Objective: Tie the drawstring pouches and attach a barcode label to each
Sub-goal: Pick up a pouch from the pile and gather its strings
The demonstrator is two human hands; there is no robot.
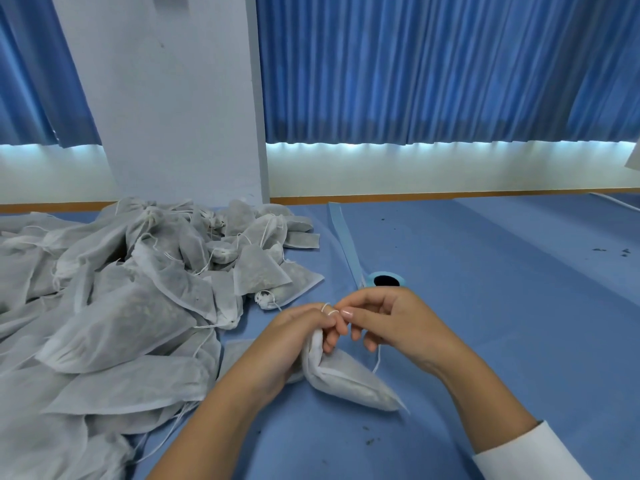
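Note:
A filled white non-woven drawstring pouch (349, 379) lies on the blue table with its neck raised. My left hand (294, 344) grips the gathered neck, and a loop of the white drawstring (327, 308) is wound round one of its fingers. My right hand (391, 323) pinches the string close to that loop; a loose end hangs below it. No barcode label is visible on this pouch.
A big heap of similar white pouches (131, 299) covers the left of the blue table (502, 306). A light blue strip (343, 244) runs back from a round blue roll with a dark centre (386, 280) just beyond my hands. Dark crumbs dot the cloth.

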